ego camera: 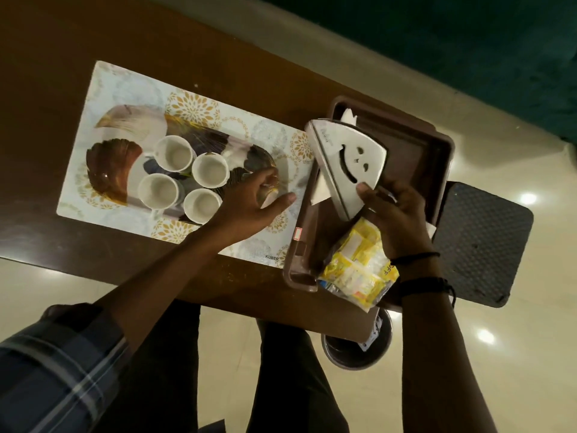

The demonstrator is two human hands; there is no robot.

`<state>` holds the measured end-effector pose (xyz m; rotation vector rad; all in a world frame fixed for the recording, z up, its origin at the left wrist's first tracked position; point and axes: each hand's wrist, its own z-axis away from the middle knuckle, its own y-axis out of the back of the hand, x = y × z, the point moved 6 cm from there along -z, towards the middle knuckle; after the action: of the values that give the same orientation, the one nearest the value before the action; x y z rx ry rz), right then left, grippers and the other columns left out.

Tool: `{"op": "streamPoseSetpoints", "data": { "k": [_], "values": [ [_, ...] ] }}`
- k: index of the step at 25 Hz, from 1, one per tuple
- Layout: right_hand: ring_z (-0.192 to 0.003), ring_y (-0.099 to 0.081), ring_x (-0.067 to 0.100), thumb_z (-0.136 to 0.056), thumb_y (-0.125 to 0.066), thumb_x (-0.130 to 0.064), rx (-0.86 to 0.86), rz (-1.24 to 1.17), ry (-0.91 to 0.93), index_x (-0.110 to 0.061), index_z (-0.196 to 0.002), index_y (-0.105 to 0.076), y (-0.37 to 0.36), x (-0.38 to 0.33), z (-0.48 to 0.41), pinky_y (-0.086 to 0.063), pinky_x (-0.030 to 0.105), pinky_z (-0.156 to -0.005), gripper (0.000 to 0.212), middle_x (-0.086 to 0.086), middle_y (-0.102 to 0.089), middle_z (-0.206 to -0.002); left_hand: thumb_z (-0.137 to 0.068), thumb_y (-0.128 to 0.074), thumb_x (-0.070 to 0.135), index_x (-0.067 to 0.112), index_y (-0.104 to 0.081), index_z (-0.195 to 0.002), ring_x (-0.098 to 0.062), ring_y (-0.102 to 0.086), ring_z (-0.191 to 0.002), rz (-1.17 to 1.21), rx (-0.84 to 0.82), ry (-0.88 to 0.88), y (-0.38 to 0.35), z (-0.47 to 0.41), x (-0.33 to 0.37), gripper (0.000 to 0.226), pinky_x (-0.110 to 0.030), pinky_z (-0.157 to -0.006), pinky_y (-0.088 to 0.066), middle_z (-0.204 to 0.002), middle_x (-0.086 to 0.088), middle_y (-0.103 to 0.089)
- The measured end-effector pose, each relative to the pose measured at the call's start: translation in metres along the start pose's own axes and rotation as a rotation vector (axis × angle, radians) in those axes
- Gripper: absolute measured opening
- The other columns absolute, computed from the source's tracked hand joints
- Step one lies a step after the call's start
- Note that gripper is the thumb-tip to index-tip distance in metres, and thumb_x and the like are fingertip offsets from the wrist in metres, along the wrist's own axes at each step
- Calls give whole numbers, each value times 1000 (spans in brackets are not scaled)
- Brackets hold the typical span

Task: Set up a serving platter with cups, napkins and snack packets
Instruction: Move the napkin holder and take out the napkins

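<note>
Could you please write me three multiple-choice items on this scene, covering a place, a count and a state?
1. Where do the yellow snack packets lie? A. on the placemat B. in the brown tray C. on the floor
2. How many cups stand unheld on the platter? A. two B. four C. six
3. What is the right hand doing? A. hanging idle B. gripping a cup C. gripping the napkin holder
Answers: 1 B, they lie at the tray's near end; 2 B, four white cups stand clustered; 3 C, its fingers curl round the holder.
</note>
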<state>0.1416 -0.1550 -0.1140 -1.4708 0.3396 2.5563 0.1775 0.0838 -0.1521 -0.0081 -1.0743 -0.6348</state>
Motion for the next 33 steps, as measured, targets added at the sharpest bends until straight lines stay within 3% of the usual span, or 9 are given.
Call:
{"op": "streamPoseSetpoints", "data": {
  "k": [2, 4, 10, 13, 17, 21, 24, 29, 33],
  "values": [
    [-107, -66, 35, -85, -69, -8, -156, -17, -39, -6, -119, -62, -32, 0, 9, -56, 50, -85, 34, 16, -70, -114, -76, -75, 38, 19, -57, -120, -6, -63, -106, 275, -4, 88, 3, 1, -1, 51, -22, -82, -53, -115, 3, -66],
    [-107, -66, 35, -84, -68, -4, -265, 18, -78, -5, -121, -58, -61, -1, 14, -56, 51, -84, 38, 16, -69, -117, -75, -78, 31, 22, -62, -107, -3, -69, -86, 359, 24, 51, 12, 3, -1, 37, -17, -67, -53, -99, 8, -71],
    [-108, -67, 18, -87, -69, -10, -380, 365, 89, -5, -124, -57, -115, -24, 9, -56, 40, -93, 39, 10, -69, -117, -75, -78, 20, 26, -62, -100, -7, -71, -83, 359, 82, 26, 43, 15, -24, 30, -24, -71, -59, -90, 13, -72],
    [-106, -66, 21, -85, -71, -12, -321, 544, 180, -7, -118, -61, -135, -33, -2, -55, 41, -93, 35, 9, -69, -114, -76, -77, 27, 13, -62, -110, -15, -66, -103, 127, 169, 38, 61, 17, -42, 40, -34, -88, -54, -108, -1, -71],
    [-107, -63, 21, -85, -70, -18, -146, 753, 286, -6, -119, -62, -163, -46, -35, -51, 33, -94, 37, 8, -68, -116, -76, -74, 26, 6, -54, -121, -33, -51, -118, -392, 343, -73, 101, 18, -53, 53, -43, -96, -41, -125, -13, -59],
    [-108, -64, 16, -84, -70, -18, -229, 831, 313, -12, -121, -64, -210, -46, -66, -44, 16, -87, 37, 4, -70, -116, -81, -61, 26, 5, -43, -135, -37, -40, -128, -645, 388, -56, 133, 8, -69, 60, -45, -104, -33, -137, -18, -47],
    [-115, -61, 17, -85, -69, -23, -303, 905, 303, -15, -126, -61, -241, -35, -80, -46, 23, -98, 43, 4, -67, -124, -87, -57, 30, 6, -32, -143, -38, -38, -130, -696, 300, -18, 139, -2, -81, 66, -44, -105, -28, -142, -18, -43],
    [-117, -61, 25, -82, -69, -17, -354, 894, 292, -14, -123, -64, -262, -18, -87, -48, 40, -101, 41, 8, -68, -123, -87, -58, 31, 6, -34, -141, -41, -47, -120, -671, 252, 4, 146, -3, -85, 64, -51, -93, -41, -130, -23, -50],
    [-123, -56, 27, -85, -69, -21, -431, 959, 291, -14, -130, -58, -268, -8, -89, -43, 37, -106, 47, 9, -62, -131, -88, -58, 30, 6, -36, -138, -41, -49, -117, -653, 243, 33, 148, 0, -88, 60, -50, -89, -43, -127, -23, -51]
  ]
}}
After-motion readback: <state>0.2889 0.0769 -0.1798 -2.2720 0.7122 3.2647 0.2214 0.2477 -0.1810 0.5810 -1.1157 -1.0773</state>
